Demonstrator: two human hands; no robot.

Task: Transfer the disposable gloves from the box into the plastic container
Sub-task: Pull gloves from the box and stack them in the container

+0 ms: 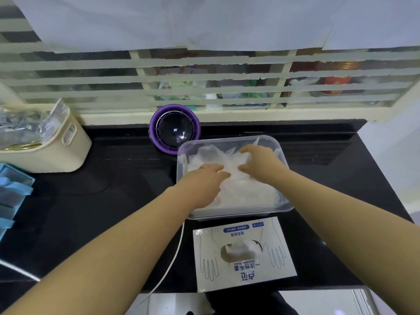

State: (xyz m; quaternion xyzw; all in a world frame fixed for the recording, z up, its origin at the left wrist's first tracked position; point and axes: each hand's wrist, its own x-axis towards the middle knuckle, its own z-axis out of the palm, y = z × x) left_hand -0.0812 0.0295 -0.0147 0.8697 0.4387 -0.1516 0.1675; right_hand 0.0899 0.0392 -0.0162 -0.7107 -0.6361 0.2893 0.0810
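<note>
Gloves (245, 189) in container (238, 215) under flat left hand (202, 180), clutched by right hand (261, 162); purple device (175, 129) behind, box (247, 270) beside.

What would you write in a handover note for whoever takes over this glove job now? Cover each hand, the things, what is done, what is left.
Left hand: fingers straight, resting on the pile of translucent white disposable gloves in the clear rectangular plastic container.
Right hand: fingers bent onto the same pile; grip unclear.
White flat cardboard glove box with blue print: on the black counter, just nearer than the container; more gloves show in its opening.
Done: a large pile is in the container.
Left: pull out the remaining gloves, add them.
</note>
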